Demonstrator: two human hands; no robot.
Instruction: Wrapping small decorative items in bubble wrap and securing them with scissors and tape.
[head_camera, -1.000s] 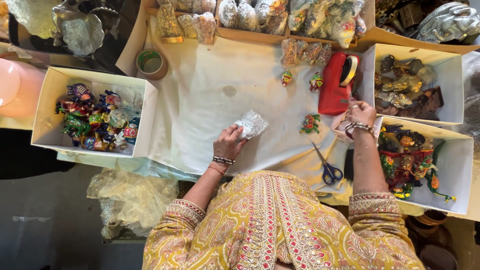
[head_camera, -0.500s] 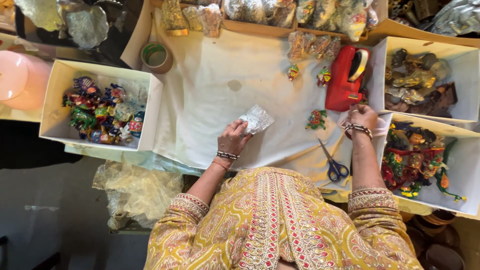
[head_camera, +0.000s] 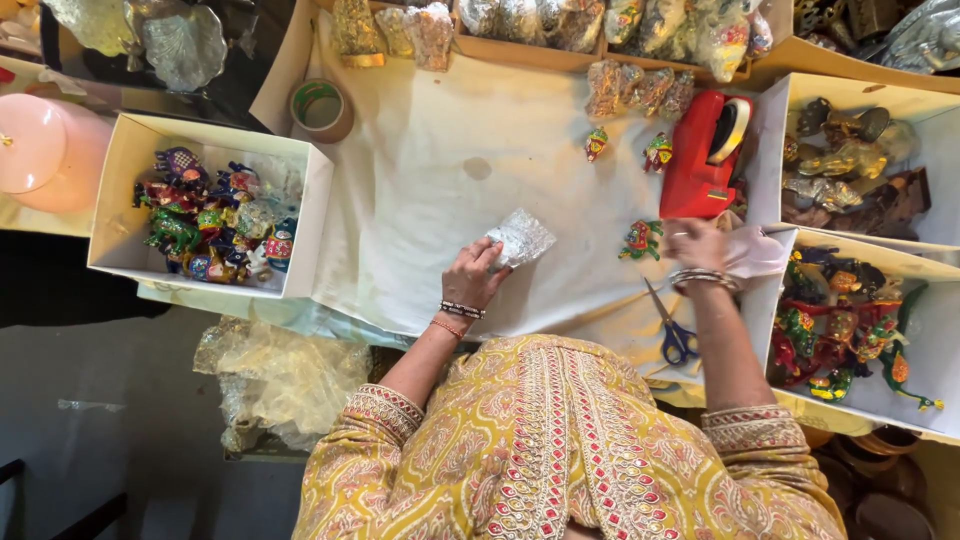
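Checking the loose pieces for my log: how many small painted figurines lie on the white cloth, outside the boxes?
3: one figurine and a second left of the red tape dispenser; a third beside the right hand. Others may be hidden.

I see a silvery clear wrapped bundle at my left fingers, a red tape dispenser just beyond my right fingers, blue-handled scissors nearer me, and a white table.

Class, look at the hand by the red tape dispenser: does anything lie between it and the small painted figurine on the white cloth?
Nothing visible does. The right hand is at the base of the red tape dispenser, and the painted figurine lies just beside it on the white cloth. The blue-handled scissors lie nearer the person, off that path.
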